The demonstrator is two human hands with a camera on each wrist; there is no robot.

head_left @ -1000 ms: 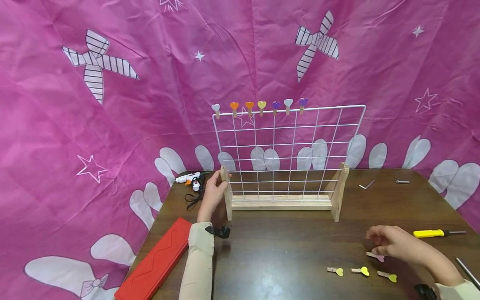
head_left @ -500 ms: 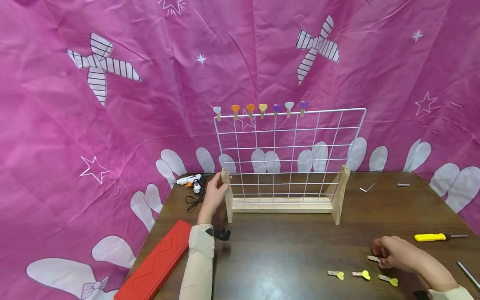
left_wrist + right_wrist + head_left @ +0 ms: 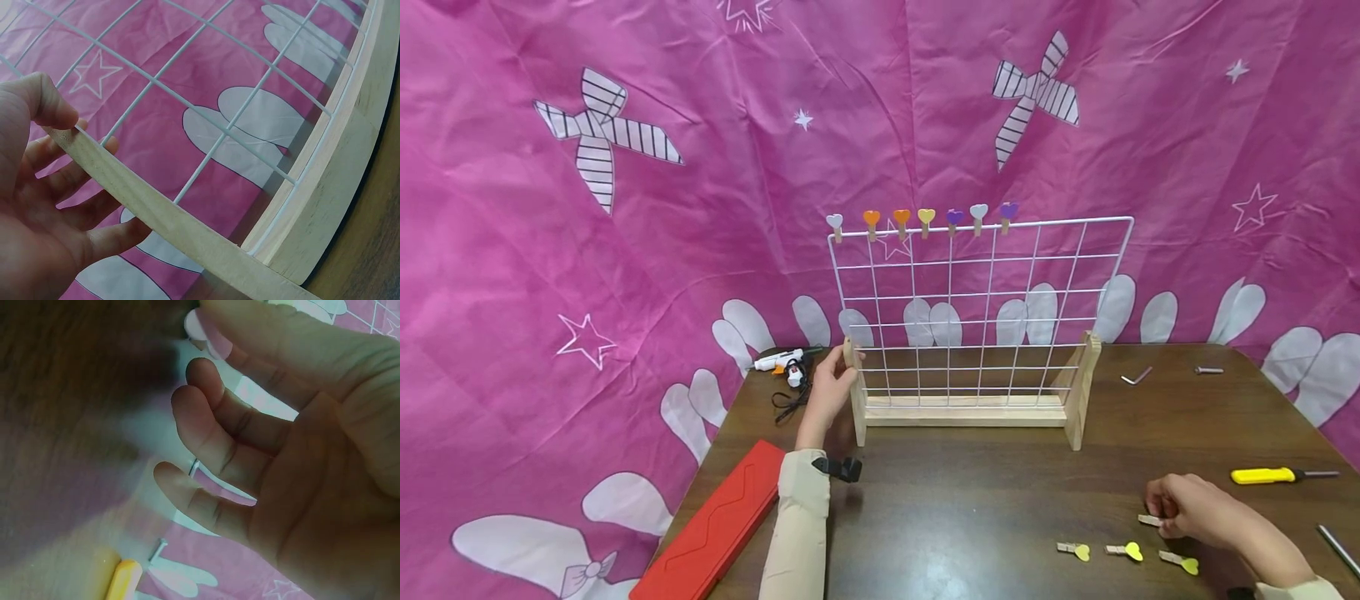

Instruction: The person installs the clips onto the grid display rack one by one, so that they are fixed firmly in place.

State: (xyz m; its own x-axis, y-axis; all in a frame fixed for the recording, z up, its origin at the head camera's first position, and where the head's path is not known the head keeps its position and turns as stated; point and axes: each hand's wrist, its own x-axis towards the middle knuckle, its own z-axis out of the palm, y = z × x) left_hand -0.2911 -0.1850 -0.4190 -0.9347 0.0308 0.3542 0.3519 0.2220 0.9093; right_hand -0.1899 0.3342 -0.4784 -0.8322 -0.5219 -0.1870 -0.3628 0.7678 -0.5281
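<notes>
Fingers [image 3: 270,378] of the right hand [image 3: 1198,510] pinch a pink-hearted clothespin [image 3: 218,342].

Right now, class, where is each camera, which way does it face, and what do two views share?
Head: worn on head, facing forward and down at table and rack; left hand, right hand and sleeves show.
Left wrist: worn there, facing the rack's end; left hand shows.
Right wrist: worn there, facing the pink clip; right hand shows.
Head and left wrist share the rack.
</notes>
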